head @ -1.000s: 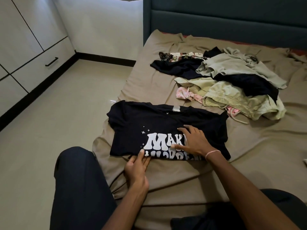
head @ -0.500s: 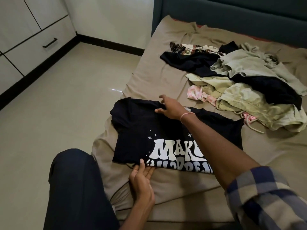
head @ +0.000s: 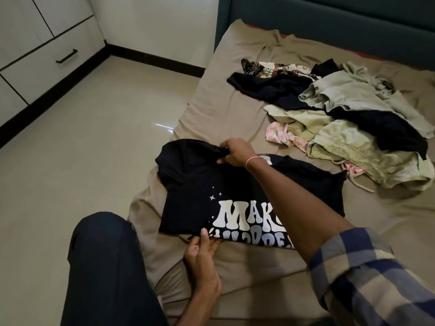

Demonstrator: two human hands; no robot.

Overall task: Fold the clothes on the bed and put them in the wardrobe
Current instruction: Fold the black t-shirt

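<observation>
Here the right hand [head: 236,152] is pinched shut on a bunched fold of the black T-shirt [head: 202,184] at its far edge, fabric gathered between fingers and thumb. The left hand [head: 203,251] grips the shirt's near hem, thumb on top and fingers tucked beneath the cloth. The shirt lies spread on the tan sheet [head: 211,109] at the bed's near left corner, white lettering facing up, partly crossed by the right forearm with its rolled checked sleeve [head: 367,278] and a thin pink bracelet [head: 253,160]. At about two o'clock from the shirt, apart from it, sits the pile of unfolded clothes [head: 348,128]: olive, black, pink and patterned pieces tangled together. At ten o'clock, across the pale floor [head: 82,137], stands the white wardrobe [head: 30,43], its drawer shut. A dark-trousered knee [head: 103,255] fills seven o'clock.
</observation>
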